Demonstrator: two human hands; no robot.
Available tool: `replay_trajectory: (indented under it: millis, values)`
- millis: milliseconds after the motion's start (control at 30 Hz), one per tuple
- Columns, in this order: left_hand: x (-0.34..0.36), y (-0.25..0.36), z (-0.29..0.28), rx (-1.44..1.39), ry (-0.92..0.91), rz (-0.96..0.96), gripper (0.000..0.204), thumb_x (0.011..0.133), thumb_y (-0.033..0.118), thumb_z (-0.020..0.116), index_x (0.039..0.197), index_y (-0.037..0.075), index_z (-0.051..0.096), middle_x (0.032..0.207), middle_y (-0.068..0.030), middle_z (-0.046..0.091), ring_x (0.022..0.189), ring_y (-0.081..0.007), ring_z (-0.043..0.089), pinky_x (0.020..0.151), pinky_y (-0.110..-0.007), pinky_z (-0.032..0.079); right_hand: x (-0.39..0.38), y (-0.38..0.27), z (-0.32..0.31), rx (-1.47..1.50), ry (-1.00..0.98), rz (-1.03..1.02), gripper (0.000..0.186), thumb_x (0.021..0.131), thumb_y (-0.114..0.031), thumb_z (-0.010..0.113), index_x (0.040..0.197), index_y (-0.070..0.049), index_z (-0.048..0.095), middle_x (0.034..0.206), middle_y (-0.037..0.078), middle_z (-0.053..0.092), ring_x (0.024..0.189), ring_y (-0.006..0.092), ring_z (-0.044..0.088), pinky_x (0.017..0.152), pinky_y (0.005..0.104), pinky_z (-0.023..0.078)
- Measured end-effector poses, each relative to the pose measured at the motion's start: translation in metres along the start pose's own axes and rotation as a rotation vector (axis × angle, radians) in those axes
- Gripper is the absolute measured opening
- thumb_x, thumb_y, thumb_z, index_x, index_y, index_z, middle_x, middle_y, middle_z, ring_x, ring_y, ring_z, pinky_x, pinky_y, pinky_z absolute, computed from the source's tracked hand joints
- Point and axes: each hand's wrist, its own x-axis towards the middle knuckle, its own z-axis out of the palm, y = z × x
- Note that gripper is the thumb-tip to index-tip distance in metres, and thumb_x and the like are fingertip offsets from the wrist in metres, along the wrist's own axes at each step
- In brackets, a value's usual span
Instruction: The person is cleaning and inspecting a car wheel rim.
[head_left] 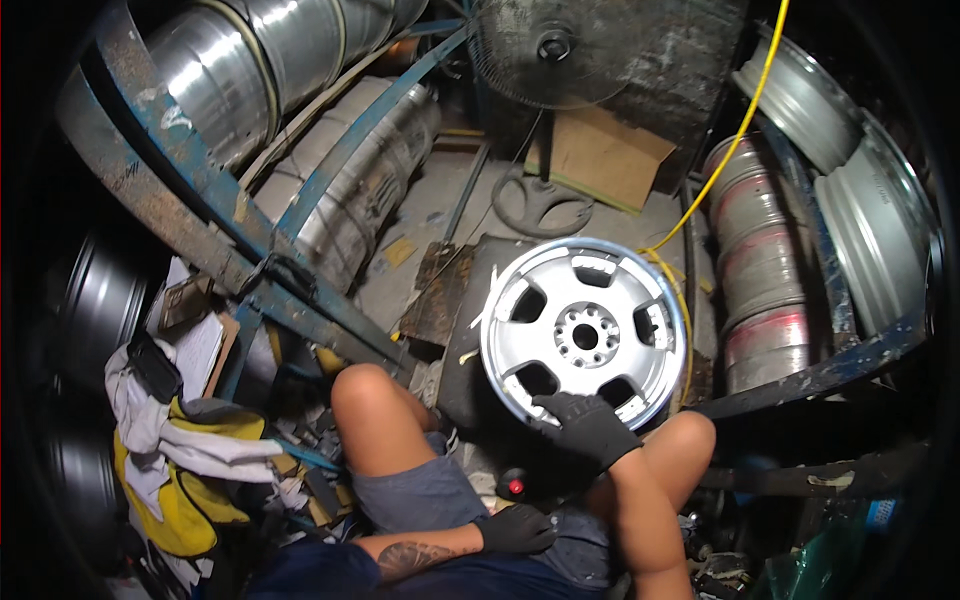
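A silver alloy wheel (635,352) stands face-up in front of me, tilted slightly, with several window openings round a central hub of bolt holes. My right hand (588,432), in a black glove, is closed at the wheel's near lip, its fingers bent over the edge beside the lower-left opening. The palm side is hidden. Black-gloved too, my left hand (518,528) lies on my lap; its fingertips blend into the dark shorts (420,495). Just above it is a dark object with a red button-like end (515,487), its kind unclear.
Blue metal racks (330,150) hold wheel rims (225,70) at left; more rims (765,255) stack at right. Beyond the wheel stands a fan (553,45) on a ring-shaped base (540,205). A yellow hose (735,150) hangs down. Yellow-and-white cloth (190,460) lies at left.
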Motion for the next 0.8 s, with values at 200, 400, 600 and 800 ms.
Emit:
replay_trajectory:
  millis: [200,400,600,800]
  values:
    - [0.007,-0.003,0.009,0.002,0.140,0.155,0.035,0.091,0.030,0.058,0.068,0.003,0.062,0.068,-0.0188,0.061,0.066,-0.0390,0.060,0.064,-0.051,0.045,0.010,-0.009,-0.007,0.016,-0.065,-0.009,0.042,0.094,-0.044,0.058,0.123,-0.013,0.063,0.108,0.014,0.067,0.095,0.0337,0.067,0.084,0.0472,0.051]
    - [0.007,-0.014,0.005,-0.132,0.141,0.095,0.037,0.091,0.031,0.059,0.067,0.002,0.061,0.068,-0.0188,0.061,0.065,-0.0387,0.059,0.064,-0.049,0.045,0.016,-0.025,-0.009,0.089,-0.007,-0.077,0.039,0.092,-0.041,0.062,0.119,-0.013,0.067,0.108,0.014,0.069,0.097,0.0327,0.068,0.086,0.0454,0.052]
    - [0.020,-0.016,0.015,-0.141,0.135,0.054,0.043,0.091,0.035,0.057,0.066,0.001,0.060,0.069,-0.0199,0.062,0.068,-0.0390,0.059,0.066,-0.049,0.044,0.007,-0.022,-0.016,0.043,0.042,-0.128,0.038,0.089,-0.035,0.067,0.117,-0.010,0.067,0.101,0.014,0.070,0.093,0.0328,0.068,0.081,0.0458,0.052]
    - [0.016,-0.018,0.015,-0.098,0.219,0.083,0.042,0.091,0.035,0.057,0.067,0.000,0.061,0.070,-0.0205,0.063,0.069,-0.0399,0.060,0.066,-0.051,0.045,0.011,-0.032,-0.021,0.093,-0.101,-0.099,0.039,0.089,-0.028,0.068,0.120,-0.006,0.066,0.106,0.018,0.070,0.097,0.0356,0.067,0.086,0.0452,0.052]
